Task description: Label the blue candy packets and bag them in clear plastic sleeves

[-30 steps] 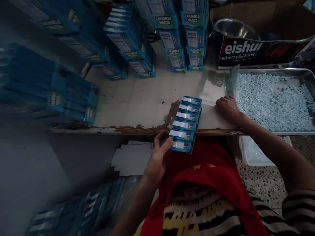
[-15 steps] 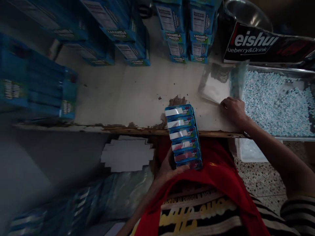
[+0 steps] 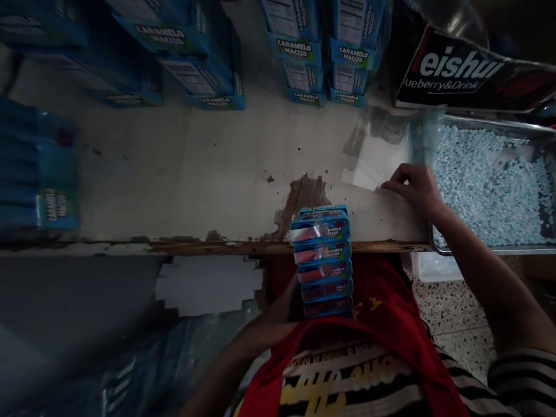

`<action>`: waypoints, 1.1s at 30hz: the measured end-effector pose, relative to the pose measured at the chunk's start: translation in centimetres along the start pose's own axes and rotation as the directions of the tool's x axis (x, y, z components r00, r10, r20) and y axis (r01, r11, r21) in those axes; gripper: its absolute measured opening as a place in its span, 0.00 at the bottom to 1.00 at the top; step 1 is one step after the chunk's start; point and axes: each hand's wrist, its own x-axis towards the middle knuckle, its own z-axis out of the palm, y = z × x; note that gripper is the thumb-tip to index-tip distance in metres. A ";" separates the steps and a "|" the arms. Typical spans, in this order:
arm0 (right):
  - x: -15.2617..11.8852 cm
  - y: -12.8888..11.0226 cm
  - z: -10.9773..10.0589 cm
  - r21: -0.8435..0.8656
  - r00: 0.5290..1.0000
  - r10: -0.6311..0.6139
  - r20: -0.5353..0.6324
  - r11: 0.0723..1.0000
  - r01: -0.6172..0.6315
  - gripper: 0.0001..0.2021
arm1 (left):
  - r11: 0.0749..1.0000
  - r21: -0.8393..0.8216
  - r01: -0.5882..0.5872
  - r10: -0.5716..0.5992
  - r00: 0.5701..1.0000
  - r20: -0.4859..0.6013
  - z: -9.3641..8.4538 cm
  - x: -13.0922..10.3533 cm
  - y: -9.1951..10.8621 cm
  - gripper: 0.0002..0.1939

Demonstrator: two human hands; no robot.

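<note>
A stack of small blue candy boxes (image 3: pixel 324 269) leans at the table's front edge against the red apron. My left hand (image 3: pixel 284 307) is on its left side, holding it, with the fingers mostly hidden behind the stack. On the table to the right, my right hand (image 3: pixel 406 184) pinches the lower edge of a thin whitish sheet (image 3: pixel 376 165), thumb and index finger together. A clear plastic bag (image 3: pixel 423 136) lies around the sheet, beside the metal tray.
Blue display boxes (image 3: pixel 304 58) stand along the back; another blue carton (image 3: pixel 56 174) is at the left. A metal tray (image 3: pixel 443 250) of pale blue pellets and a black carton (image 3: pixel 460 75) are at the right. White cardboard (image 3: pixel 208 284) lies below the table.
The stack has tilted more upright and shows its top end. My right hand has drawn the sheet's edge slightly left and down. The view has shifted right.
</note>
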 end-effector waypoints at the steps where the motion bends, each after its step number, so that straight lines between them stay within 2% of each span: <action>1: 0.0 -0.4 0.0 -0.028 1.000 -0.015 -0.006 0.999 0.015 0.14 | 0.998 0.068 0.018 -0.024 0.996 0.088 -1.3 -0.4 1.8 0.45; 2: -0.1 -0.9 0.1 -0.054 0.999 -0.032 -0.011 0.998 0.032 0.14 | 0.989 0.145 -0.006 -0.009 0.995 0.101 -2.5 -0.8 4.0 0.41; 3: -0.1 -1.4 0.2 -0.079 0.999 -0.052 -0.012 0.996 0.051 0.13 | 0.968 0.248 -0.044 0.029 0.997 0.065 -3.4 -1.0 6.5 0.35; 4: -0.2 -1.9 0.3 -0.102 0.997 -0.075 -0.004 0.992 0.075 0.12 | 0.923 0.371 -0.104 0.115 0.993 -0.008 -3.9 -0.9 9.1 0.29; 5: -0.2 -2.5 0.5 -0.124 0.995 -0.100 0.013 0.987 0.101 0.12 | 0.841 0.512 -0.172 0.275 0.952 -0.132 -3.9 -0.4 11.7 0.22; 6: -0.2 -3.0 0.7 -0.144 0.992 -0.123 0.038 0.981 0.128 0.11 | 0.703 0.663 -0.256 0.513 0.828 -0.225 -3.4 0.6 14.3 0.17; 7: -0.2 -3.4 0.9 -0.159 0.988 -0.143 0.063 0.976 0.151 0.10 | 0.521 0.787 -0.332 0.719 0.668 -0.194 -2.4 2.0 16.8 0.18; 8: -0.2 -3.8 1.1 -0.170 0.984 -0.157 0.083 0.971 0.169 0.10 | 0.334 0.859 -0.389 0.832 0.550 -0.075 -1.2 3.9 19.0 0.19; 9: -0.1 -4.1 1.4 -0.177 0.981 -0.165 0.098 0.968 0.180 0.10 | 0.181 0.893 -0.412 0.835 0.544 0.082 0.1 6.0 20.9 0.20; 10: -0.1 -4.3 1.6 -0.179 0.980 -0.170 0.107 0.966 0.187 0.10 | 0.037 0.895 -0.445 0.760 0.594 0.264 1.4 8.4 22.4 0.21; 11: 0.0 -4.4 1.9 -0.178 0.979 -0.172 0.111 0.965 0.190 0.10 | -0.066 0.867 -0.495 0.663 0.627 0.408 2.5 10.7 23.6 0.23; 13: -0.1 -4.3 2.5 -0.165 0.979 -0.173 0.111 0.968 0.190 0.11 | -0.156 0.826 -0.542 0.489 0.684 0.541 3.7 14.8 24.9 0.17; 14: -0.1 -4.2 2.8 -0.152 0.979 -0.168 0.111 0.971 0.184 0.12 | -0.185 0.820 -0.541 0.423 0.709 0.564 3.9 16.2 25.1 0.16; 16: -0.3 -3.9 3.6 -0.118 0.984 -0.149 0.101 0.980 0.160 0.14 | -0.240 0.821 -0.518 0.340 0.747 0.571 3.7 17.8 24.8 0.21; 18: -0.5 -3.6 4.5 -0.073 0.987 -0.130 0.093 0.988 0.137 0.16 | -0.266 0.825 -0.499 0.307 0.768 0.563 3.0 18.0 24.2 0.23; 20: -0.7 -3.5 5.5 -0.044 0.987 -0.128 0.101 0.990 0.133 0.17 | -0.227 0.843 -0.488 0.340 0.771 0.538 2.1 17.3 23.3 0.21; 23: -0.7 -3.6 6.5 -0.082 0.979 -0.149 0.139 0.983 0.162 0.15 | -0.058 0.908 -0.414 0.464 0.794 0.392 0.7 16.3 21.2 0.15; 26: -0.7 -4.3 6.7 -0.204 0.960 -0.188 0.209 0.951 0.231 0.11 | 0.126 0.929 -0.349 0.567 0.793 0.221 -0.8 16.0 18.0 0.14; 28: -0.9 -5.0 6.5 -0.283 0.939 -0.196 0.283 0.918 0.277 0.11 | 0.208 0.925 -0.318 0.602 0.787 0.135 -1.5 15.8 15.8 0.14; 31: -1.1 -6.2 6.4 -0.310 0.908 -0.192 0.373 0.896 0.317 0.12 | 0.247 0.935 -0.253 0.632 0.774 0.043 -2.1 15.0 13.5 0.13; 33: -1.0 -6.7 6.4 -0.267 0.902 -0.192 0.387 0.913 0.309 0.11 | 0.216 0.951 -0.223 0.663 0.748 0.024 -2.3 14.0 13.0 0.11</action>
